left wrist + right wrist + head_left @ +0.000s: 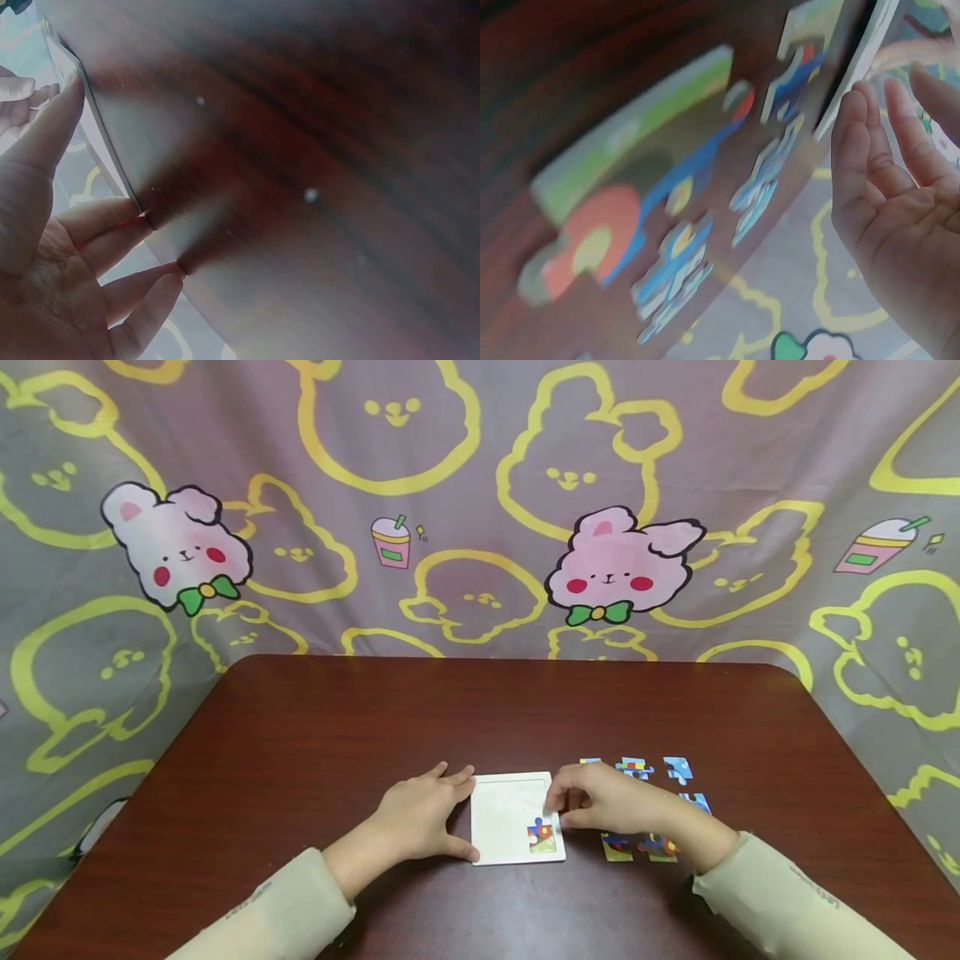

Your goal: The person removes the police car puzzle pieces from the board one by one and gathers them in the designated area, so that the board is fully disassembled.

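A square white puzzle tray [498, 814] lies on the table, with one jigsaw piece [542, 838] in its lower right corner. My left hand [420, 814] spreads along the tray's left side, thumb at the near corner and fingers at the far one. The left wrist view shows this hand's fingers [112, 232] nearly straight. At the tray's right edge is my right hand [611, 797], fingers loosely bent over the rim. The right wrist view shows its palm [911, 217] with nothing in it. Several loose jigsaw pieces [660, 848] lie beneath and beyond the right forearm.
The brown wooden table [337, 718] reaches back to a curtain [465, 510] printed with cartoon animals. More loose pieces [679, 768] lie flat to the right of the tray, partly hidden by the right arm.
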Demonstrator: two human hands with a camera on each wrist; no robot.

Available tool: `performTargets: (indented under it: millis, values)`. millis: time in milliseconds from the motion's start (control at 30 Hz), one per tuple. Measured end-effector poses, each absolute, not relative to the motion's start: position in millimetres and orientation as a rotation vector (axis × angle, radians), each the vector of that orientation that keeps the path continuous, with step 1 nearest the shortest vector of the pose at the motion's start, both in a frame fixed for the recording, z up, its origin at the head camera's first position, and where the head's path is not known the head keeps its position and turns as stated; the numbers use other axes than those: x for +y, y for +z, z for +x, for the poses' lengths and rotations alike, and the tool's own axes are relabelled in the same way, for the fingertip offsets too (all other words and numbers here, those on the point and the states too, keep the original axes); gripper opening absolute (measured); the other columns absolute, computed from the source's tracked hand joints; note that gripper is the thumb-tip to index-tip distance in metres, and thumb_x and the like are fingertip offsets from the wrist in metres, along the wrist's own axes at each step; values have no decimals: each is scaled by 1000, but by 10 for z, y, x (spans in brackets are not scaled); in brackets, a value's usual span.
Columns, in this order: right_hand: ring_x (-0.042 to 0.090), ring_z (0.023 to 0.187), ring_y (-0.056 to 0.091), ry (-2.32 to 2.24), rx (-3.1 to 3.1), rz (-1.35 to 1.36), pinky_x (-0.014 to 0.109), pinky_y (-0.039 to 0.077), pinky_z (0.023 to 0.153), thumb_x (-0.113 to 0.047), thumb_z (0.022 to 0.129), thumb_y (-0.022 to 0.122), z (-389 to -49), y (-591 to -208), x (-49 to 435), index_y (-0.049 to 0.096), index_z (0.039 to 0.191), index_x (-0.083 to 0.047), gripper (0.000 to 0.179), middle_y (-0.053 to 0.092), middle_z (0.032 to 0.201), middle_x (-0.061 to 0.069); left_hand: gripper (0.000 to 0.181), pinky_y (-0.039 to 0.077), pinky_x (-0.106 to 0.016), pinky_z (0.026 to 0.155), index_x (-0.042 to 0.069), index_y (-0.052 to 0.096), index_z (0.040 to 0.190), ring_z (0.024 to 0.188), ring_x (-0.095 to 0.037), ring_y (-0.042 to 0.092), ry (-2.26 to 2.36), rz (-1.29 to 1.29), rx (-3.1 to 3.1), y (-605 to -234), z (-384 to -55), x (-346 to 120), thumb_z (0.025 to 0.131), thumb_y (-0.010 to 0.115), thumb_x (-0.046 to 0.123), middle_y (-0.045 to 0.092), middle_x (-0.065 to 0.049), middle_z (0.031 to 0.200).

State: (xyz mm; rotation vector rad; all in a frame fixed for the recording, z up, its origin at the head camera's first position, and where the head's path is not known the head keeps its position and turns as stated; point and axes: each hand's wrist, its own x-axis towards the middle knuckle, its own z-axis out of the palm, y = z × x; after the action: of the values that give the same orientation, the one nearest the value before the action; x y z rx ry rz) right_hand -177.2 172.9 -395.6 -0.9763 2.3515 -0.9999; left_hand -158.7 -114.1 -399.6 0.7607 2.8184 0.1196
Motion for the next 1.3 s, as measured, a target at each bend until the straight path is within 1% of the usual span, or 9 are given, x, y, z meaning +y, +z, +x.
performTargets:
  millis: [133,233,400,533,767,1300]
  values:
    - [1,73,53,-940,2370,-1012,20,48,65,-12,89,74,-1748,-3959,1626,71,98,-13,10,63,96,-1,99,52,-57,92,17,53,145,143,-33,44,128,760,2816,-3993,-1588,-1145,66,79,69,46,1,155]
    - [0,72,51,-906,2388,-1059,20,48,65,-10,88,75,-1728,-3963,1574,71,99,-12,12,62,96,-1,98,52,-57,93,17,53,145,143,-33,43,129,756,2814,-3996,-1588,-1145,66,79,69,46,1,155]
    - [2,72,51,-837,2393,-1066,19,47,67,-6,86,74,-1694,-3976,1510,71,105,-12,20,59,100,-2,98,51,-59,95,16,54,145,142,-33,44,136,749,2814,-3997,-1577,-1153,66,80,68,46,1,155]
    - [4,76,53,-781,2405,-1055,19,48,70,-7,85,76,-1671,-3972,1487,71,108,-14,25,57,103,-4,98,50,-59,95,16,54,144,142,-33,45,140,751,2818,-3994,-1572,-1156,65,80,68,47,1,154]
    - [4,81,55,-722,2425,-1113,19,48,73,-6,83,77,-1650,-3975,1478,70,108,-17,29,55,107,-4,97,50,-59,95,15,54,144,141,-34,45,144,760,2821,-3993,-1572,-1150,66,80,67,47,1,154]
    - [3,83,54,-718,2432,-1136,20,49,75,-7,83,77,-1634,-3984,1475,68,107,-20,28,55,104,-5,97,50,-58,96,15,54,144,142,-34,45,132,755,2819,-3992,-1569,-1141,66,80,67,47,0,154]
